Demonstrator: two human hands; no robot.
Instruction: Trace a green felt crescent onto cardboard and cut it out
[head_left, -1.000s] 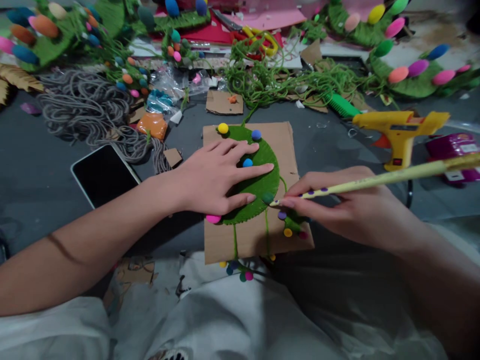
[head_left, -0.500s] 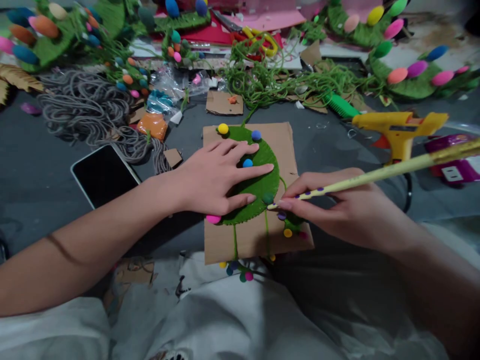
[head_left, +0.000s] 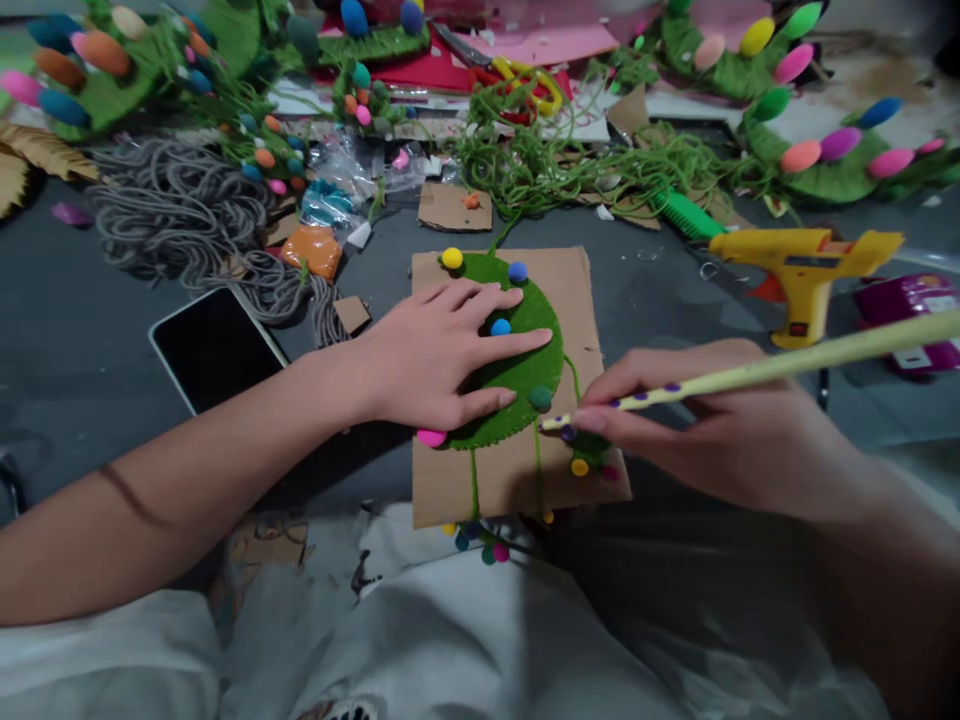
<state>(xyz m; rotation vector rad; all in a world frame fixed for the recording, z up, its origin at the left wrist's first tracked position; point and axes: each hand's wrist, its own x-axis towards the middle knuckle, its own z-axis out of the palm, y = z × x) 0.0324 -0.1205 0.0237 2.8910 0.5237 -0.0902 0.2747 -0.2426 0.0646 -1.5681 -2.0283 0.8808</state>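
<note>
My left hand (head_left: 442,355) lies flat with spread fingers on a round green felt piece (head_left: 517,395), which rests on a sheet of cardboard (head_left: 442,490). Small coloured balls sit on the felt: a yellow ball (head_left: 451,259), blue ones, a dark green ball (head_left: 540,398) and a pink one at the lower left. Green strands hang from the felt's lower edge, with more balls beyond the cardboard. My right hand (head_left: 675,420) pinches a pale yellow pencil (head_left: 750,372) with purple dots. Its tip is just below the dark green ball, beside the felt's edge.
A phone (head_left: 217,345) and grey cord (head_left: 180,210) lie to the left. On the right are a yellow glue gun (head_left: 806,265), a green comb (head_left: 686,213) and a purple packet (head_left: 907,305). Tangled green yarn (head_left: 517,160) and yellow-handled scissors (head_left: 525,80) are at the back.
The pencil tip has moved slightly down and right, off the felt's edge by the dark green ball. My left hand stays in place on the felt; the whole view has shifted a little.
</note>
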